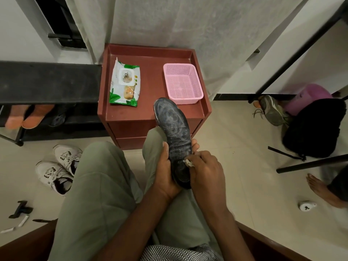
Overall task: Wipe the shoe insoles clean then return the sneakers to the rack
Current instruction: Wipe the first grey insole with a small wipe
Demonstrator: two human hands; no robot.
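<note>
A dark grey insole (173, 132) stands tilted over my right knee, toe end pointing away from me. My left hand (165, 172) grips its heel end from the left, thumb along the edge. My right hand (205, 170) pinches a small crumpled white wipe (188, 163) against the insole's lower part. Two white sneakers (58, 168) lie on the floor at my left. The black shoe rack (47, 81) stands at the left, with orange slippers (28, 115) on its lower shelf.
A red-brown cabinet (150, 113) in front of me carries a wet-wipe pack (125, 83) and a pink basket (182, 83). A black bag (312, 127), another shoe (273, 110) and a person's bare foot (322, 189) are at the right. Small tools (20, 210) lie at the lower left.
</note>
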